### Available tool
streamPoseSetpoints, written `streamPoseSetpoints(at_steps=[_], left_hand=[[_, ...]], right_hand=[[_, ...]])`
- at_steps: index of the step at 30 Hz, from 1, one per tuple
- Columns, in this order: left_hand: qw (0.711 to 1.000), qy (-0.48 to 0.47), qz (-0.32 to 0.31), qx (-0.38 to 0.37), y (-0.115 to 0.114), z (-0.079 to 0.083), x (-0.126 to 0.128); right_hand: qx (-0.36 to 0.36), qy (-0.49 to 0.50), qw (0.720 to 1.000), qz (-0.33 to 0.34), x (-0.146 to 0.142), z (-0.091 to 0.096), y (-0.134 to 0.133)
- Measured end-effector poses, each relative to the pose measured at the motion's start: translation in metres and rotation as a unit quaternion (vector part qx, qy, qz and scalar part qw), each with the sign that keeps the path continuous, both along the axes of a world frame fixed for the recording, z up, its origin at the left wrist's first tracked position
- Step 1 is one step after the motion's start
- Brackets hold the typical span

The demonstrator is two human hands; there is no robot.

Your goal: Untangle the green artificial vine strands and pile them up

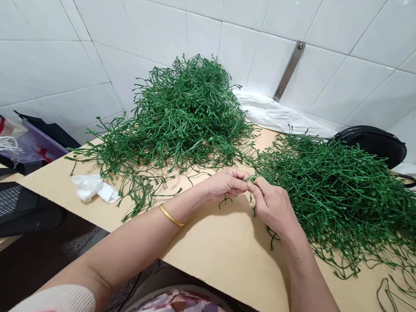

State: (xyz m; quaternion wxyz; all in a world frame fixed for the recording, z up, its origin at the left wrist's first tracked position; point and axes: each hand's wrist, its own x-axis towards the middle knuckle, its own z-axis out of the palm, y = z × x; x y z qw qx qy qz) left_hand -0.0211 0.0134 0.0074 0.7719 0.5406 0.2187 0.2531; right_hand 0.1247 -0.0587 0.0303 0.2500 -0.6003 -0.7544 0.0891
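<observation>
Over the tabletop, my left hand [228, 184] and my right hand [273, 205] meet fingertip to fingertip. Both are closed in a pinch on a thin green stem [251, 178], most of it hidden by the fingers. Short ends of green stem poke out below the hands. A tall heap of green stems [193, 112] with small forked tips rises behind and left of my left hand. Close beside my right hand spreads a second heap of the same stems [342, 193], which look artificial.
The light wood table [214, 250] stands against a white tiled wall with a metal bracket [289, 70]. A crumpled white wrapper [94, 188] lies left; white plastic sheeting [279, 113] and a black bag [372, 140] are at the back. Loose stems [399, 307] lie front right.
</observation>
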Motion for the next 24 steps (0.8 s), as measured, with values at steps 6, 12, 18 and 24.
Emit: streamPoseSetpoints(at_steps=[6, 12, 18, 24], left_hand=[[0.996, -0.047, -0.07, -0.039, -0.004, 0.007, -0.006], [0.99, -0.128, 0.015, -0.065, 0.004, 0.012, -0.011], [0.993, -0.1, 0.052, -0.026, 0.007, 0.012, -0.007], [0.99, -0.084, 0.107, 0.036, 0.0, 0.012, -0.004]], right_hand=[[-0.036, 0.235, 0.965, 0.11, 0.004, 0.006, -0.007], [0.053, 0.387, 0.92, 0.033, 0.021, 0.022, -0.006], [0.196, -0.127, 0.95, -0.207, 0.076, 0.046, 0.016], [0.224, -0.132, 0.922, -0.288, 0.063, 0.038, 0.004]])
